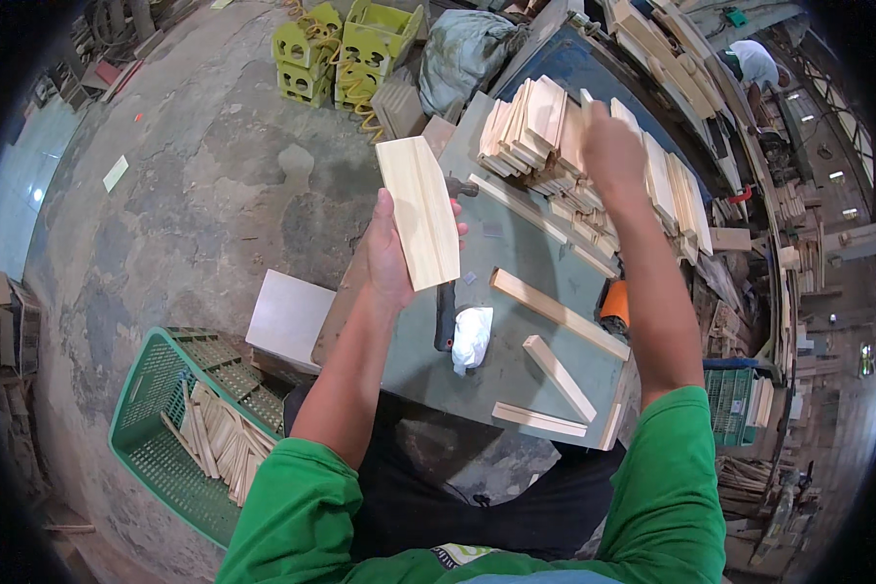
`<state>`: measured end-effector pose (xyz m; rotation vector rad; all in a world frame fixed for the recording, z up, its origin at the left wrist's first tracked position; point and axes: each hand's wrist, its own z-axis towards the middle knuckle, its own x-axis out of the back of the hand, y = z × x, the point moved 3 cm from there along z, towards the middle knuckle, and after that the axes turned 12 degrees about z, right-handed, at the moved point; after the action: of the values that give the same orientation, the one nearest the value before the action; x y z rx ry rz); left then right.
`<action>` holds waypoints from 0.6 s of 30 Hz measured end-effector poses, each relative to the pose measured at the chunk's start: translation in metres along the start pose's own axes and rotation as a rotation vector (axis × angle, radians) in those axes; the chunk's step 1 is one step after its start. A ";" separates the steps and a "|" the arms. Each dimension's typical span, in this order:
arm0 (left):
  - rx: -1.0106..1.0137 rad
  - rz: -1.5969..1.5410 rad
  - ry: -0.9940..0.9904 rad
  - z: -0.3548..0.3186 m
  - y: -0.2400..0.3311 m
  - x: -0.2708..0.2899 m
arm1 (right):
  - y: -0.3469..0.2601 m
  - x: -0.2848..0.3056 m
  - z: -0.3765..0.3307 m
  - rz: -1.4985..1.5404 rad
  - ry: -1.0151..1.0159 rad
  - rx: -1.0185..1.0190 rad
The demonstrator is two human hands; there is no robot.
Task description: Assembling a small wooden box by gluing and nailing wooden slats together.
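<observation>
My left hand (pixel 391 248) grips a pale wooden board (pixel 420 209) with curved ends, thumb on its near face and fingertips showing past the far edge. My right hand (pixel 613 148) is closed at the stack of similar boards (pixel 545 112) at the table's far side; its fingertips are hidden, so what it holds does not show. Behind the held board lies a hammer, its black handle (pixel 445 316) below the board. A crumpled white plastic bag (pixel 472 339) is beside that handle. Wooden strips (pixel 560 311) lie on the grey-green tabletop (pixel 419 365).
A green crate (pixel 151 365) with thin wood pieces stands at the lower left, near a pale square box (pixel 290 316). Yellow-green wooden frames (pixel 375 44) and a coiled yellow hose sit beyond the table. An orange roll (pixel 615 304) is by my right forearm. Another person (pixel 752 63) is far right.
</observation>
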<state>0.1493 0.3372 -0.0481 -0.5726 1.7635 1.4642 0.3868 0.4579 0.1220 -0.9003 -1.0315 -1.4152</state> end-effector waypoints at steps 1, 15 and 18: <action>0.000 -0.002 0.003 0.000 0.000 0.000 | 0.001 0.015 0.000 -0.001 -0.002 0.003; 0.080 -0.086 -0.007 0.002 -0.015 -0.015 | -0.108 0.037 -0.189 0.628 0.089 0.704; 0.070 -0.101 -0.015 0.000 -0.011 -0.012 | -0.091 0.015 -0.162 0.746 0.006 0.609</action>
<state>0.1648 0.3335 -0.0458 -0.6045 1.7412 1.3297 0.2988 0.3009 0.0738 -0.7040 -0.9033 -0.4377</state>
